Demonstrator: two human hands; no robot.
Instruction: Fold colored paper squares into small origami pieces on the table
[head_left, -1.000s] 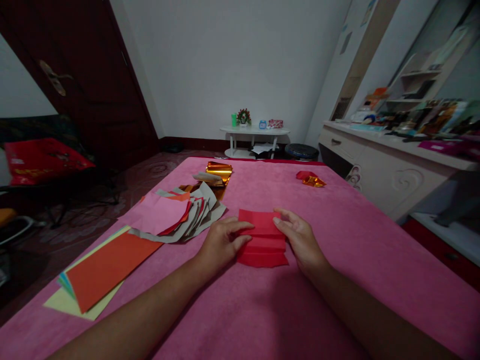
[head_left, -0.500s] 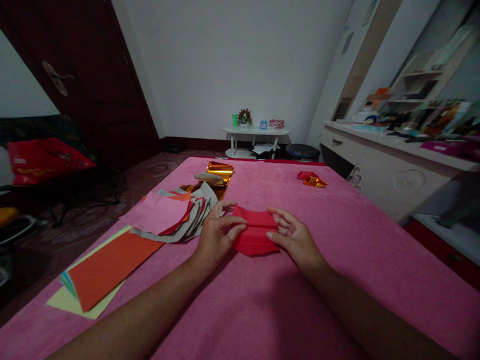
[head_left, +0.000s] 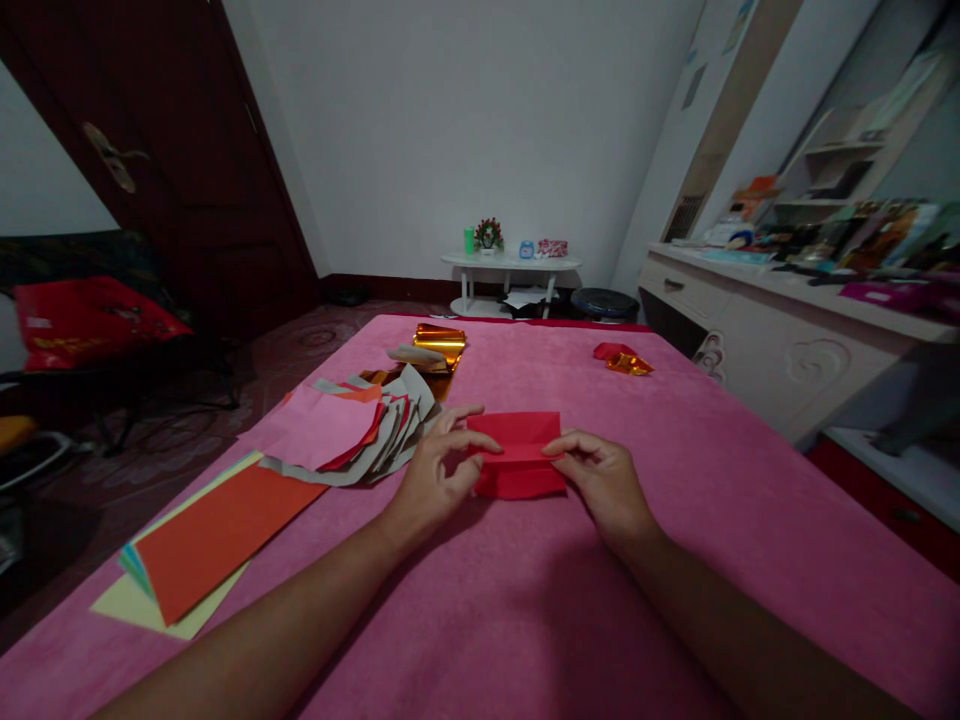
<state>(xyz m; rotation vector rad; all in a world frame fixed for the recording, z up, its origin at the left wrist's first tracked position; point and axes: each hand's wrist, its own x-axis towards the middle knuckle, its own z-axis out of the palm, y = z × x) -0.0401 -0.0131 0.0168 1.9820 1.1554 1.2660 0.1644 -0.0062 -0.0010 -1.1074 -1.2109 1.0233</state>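
A folded red paper [head_left: 520, 452] is held just above the pink tablecloth [head_left: 675, 520] in the middle of the table. My left hand [head_left: 435, 470] pinches its left edge between thumb and fingers. My right hand [head_left: 604, 482] pinches its right edge the same way. The paper is creased into a narrow band, with its upper layer standing up toward the far side.
A fanned pile of pink, red and grey sheets [head_left: 352, 425] lies to the left. An orange sheet on a coloured stack [head_left: 210, 540] sits nearer the left edge. Gold foil [head_left: 439, 345] and a small red-and-gold folded piece [head_left: 621, 358] lie at the far side. A dresser [head_left: 787, 330] stands to the right.
The red paper has been folded from a wider, flatter shape lying on the cloth into a narrower band, and both hands have shifted slightly away from me while pinching its ends.
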